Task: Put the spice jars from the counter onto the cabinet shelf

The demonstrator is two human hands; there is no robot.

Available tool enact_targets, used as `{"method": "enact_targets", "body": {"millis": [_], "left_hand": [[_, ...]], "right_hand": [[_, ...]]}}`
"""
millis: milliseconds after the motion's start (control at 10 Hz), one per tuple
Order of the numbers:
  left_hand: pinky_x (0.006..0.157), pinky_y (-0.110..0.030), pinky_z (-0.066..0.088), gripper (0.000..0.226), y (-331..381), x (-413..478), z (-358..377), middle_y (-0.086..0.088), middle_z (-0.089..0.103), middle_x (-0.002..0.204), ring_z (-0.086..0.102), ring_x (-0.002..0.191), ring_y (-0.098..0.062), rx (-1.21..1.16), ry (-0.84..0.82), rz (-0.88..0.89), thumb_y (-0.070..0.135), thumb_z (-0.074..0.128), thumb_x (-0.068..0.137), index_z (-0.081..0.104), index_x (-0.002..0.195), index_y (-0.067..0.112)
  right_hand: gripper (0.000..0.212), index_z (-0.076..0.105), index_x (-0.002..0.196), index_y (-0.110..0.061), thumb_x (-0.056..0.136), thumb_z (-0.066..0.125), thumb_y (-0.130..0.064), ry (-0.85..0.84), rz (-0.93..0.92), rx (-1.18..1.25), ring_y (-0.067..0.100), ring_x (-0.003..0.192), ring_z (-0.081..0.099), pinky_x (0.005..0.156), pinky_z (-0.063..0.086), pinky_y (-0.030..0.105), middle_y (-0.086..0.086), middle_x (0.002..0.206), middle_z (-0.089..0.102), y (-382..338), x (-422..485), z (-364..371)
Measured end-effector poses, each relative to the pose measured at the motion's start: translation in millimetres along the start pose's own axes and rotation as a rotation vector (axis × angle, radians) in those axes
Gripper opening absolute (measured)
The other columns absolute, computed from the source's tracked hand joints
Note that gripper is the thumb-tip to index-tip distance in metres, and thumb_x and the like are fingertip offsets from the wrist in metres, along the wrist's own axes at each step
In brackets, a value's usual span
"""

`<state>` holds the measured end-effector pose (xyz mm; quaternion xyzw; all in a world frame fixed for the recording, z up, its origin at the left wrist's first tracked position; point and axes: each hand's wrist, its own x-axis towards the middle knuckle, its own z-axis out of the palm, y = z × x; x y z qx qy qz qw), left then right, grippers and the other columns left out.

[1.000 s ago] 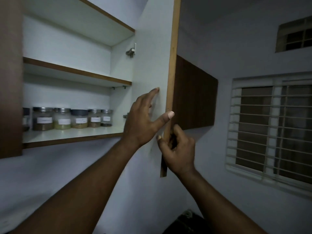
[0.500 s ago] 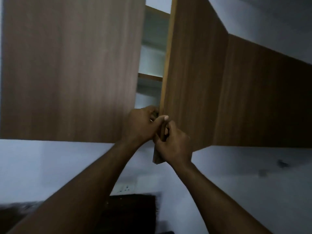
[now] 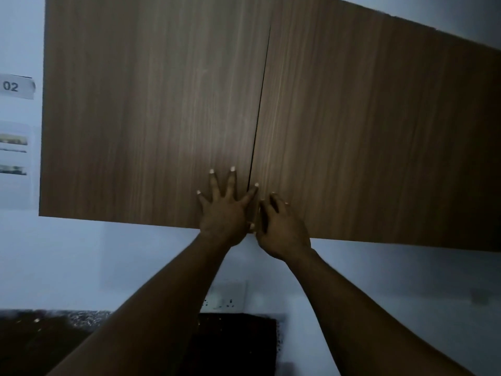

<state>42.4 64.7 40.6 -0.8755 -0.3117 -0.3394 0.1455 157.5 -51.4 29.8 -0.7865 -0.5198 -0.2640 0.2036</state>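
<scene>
Wood-grain cabinet doors fill the view: the left door (image 3: pixel 151 112) and the right door (image 3: pixel 379 131) meet at a thin dark seam, both flush and shut. Spice jars are out of sight, so where they sit cannot be told. Below, a pale wall (image 3: pixel 67 261) runs down to a dark speckled counter (image 3: pixel 54 337), with a socket plate (image 3: pixel 226 294) between the forearms. A paper label reading 02 (image 3: pixel 16 86) hangs at far left. Left hand (image 3: pixel 225 213) lies flat on the left door, fingers splayed wide, index crossing the seam. Right hand (image 3: pixel 282 229) rests at the right door's lower corner, fingers loosely curled, holding nothing.
</scene>
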Motion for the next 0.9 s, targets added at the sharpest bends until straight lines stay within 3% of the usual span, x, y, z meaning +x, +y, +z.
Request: {"method": "enact_targets", "body": {"millis": [100,300,500,600,700,800,900], "left_hand": [[0.107,-0.081,0.009,0.1,3.9,-2.4,22.6,-0.014,-0.04,0.157,-0.035,0.137,-0.058,0.101,0.055,0.0,0.071,0.055,0.086,-0.012,0.155,0.047],[0.107,-0.079,0.012,0.098,5.5,-3.8,34.4,-0.016,-0.036,0.159,-0.03,0.139,-0.059,0.151,0.128,0.007,0.068,0.054,0.087,-0.011,0.156,0.045],[0.11,-0.078,0.01,0.101,5.7,-4.6,24.0,-0.014,-0.04,0.157,-0.033,0.139,-0.057,0.138,0.028,0.002,0.061,0.059,0.087,-0.013,0.155,0.047],[0.112,-0.076,0.012,0.102,2.4,-9.2,19.7,-0.01,-0.04,0.158,-0.035,0.139,-0.055,0.13,-0.047,0.016,0.059,0.062,0.086,-0.012,0.155,0.047],[0.113,-0.072,0.021,0.104,-6.5,-20.1,15.0,-0.003,-0.04,0.158,-0.037,0.139,-0.05,0.1,-0.171,0.038,0.054,0.063,0.087,-0.015,0.154,0.048],[0.114,-0.07,0.018,0.107,-20.2,-31.0,9.0,0.001,-0.031,0.162,-0.031,0.145,-0.043,0.067,-0.277,0.068,0.054,0.065,0.087,-0.019,0.154,0.045],[0.117,-0.064,0.02,0.107,-31.2,-40.4,-0.7,-0.001,-0.013,0.168,-0.007,0.153,-0.037,0.019,-0.301,0.034,0.054,0.066,0.087,-0.013,0.157,0.04]], "right_hand": [[0.089,0.017,0.164,-0.023,0.091,0.065,-0.039,0.034,-0.01,-0.068,0.036,0.157,0.007,0.119,0.034,0.052,0.002,0.172,0.0,3.9,-2.4,19.9],[0.093,0.011,0.165,-0.024,0.089,0.065,-0.029,0.117,-0.003,-0.056,0.033,0.158,-0.001,0.114,0.042,0.047,-0.002,0.172,-0.007,10.2,-5.3,43.9],[0.093,0.009,0.165,-0.024,0.09,0.064,-0.027,0.092,0.016,-0.051,0.032,0.158,-0.005,0.108,0.048,0.046,-0.002,0.172,-0.01,7.6,-5.9,42.9],[0.092,0.01,0.165,-0.025,0.091,0.065,-0.027,0.041,0.004,-0.042,0.032,0.158,-0.004,0.114,0.043,0.048,-0.003,0.172,-0.011,10.4,-5.9,33.3],[0.088,0.02,0.163,-0.026,0.09,0.068,-0.031,-0.043,-0.012,-0.027,0.032,0.157,0.009,0.113,0.043,0.047,-0.004,0.172,-0.007,10.4,-7.1,15.4],[0.073,0.042,0.153,-0.025,0.086,0.07,-0.035,-0.118,-0.007,0.084,0.028,0.138,0.046,0.097,0.053,0.04,0.004,0.164,0.033,13.1,-8.5,-9.5],[0.044,0.064,0.126,-0.02,0.086,0.072,-0.036,-0.099,0.017,0.245,0.021,0.103,0.064,0.083,0.058,0.038,0.002,0.123,0.068,19.9,-12.4,-30.6]]}}
